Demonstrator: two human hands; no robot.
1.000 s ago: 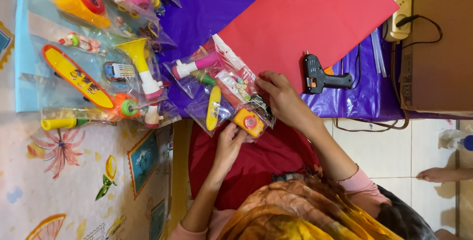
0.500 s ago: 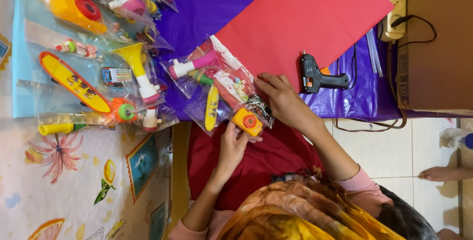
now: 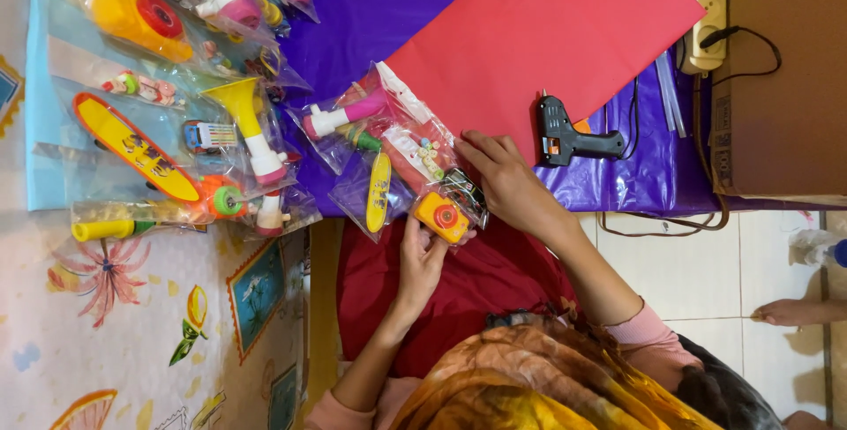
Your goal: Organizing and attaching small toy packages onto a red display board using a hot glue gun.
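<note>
My left hand (image 3: 420,262) holds from below a small clear bag with an orange toy camera (image 3: 441,216) in it. My right hand (image 3: 509,179) rests on the upper side of the same bag, fingers pinching the plastic beside a small dark toy (image 3: 466,190). The bag sits at the edge of a purple sheet (image 3: 388,7), next to other clear bags holding a yellow toy skateboard (image 3: 378,190) and a pink-and-white toy (image 3: 340,116). A large red paper sheet (image 3: 547,33) lies just beyond my right hand.
A black glue gun (image 3: 569,139) lies right of my right hand, its cord running to a power strip (image 3: 706,7). A cardboard box (image 3: 785,77) stands at far right. Several bagged toys, including a yellow horn (image 3: 247,121), cover the left. Someone's bare foot (image 3: 790,311) shows on the tiled floor.
Both hands stay on the bag with the orange toy camera; my left hand has closed in a little on it. Nothing else has moved.
</note>
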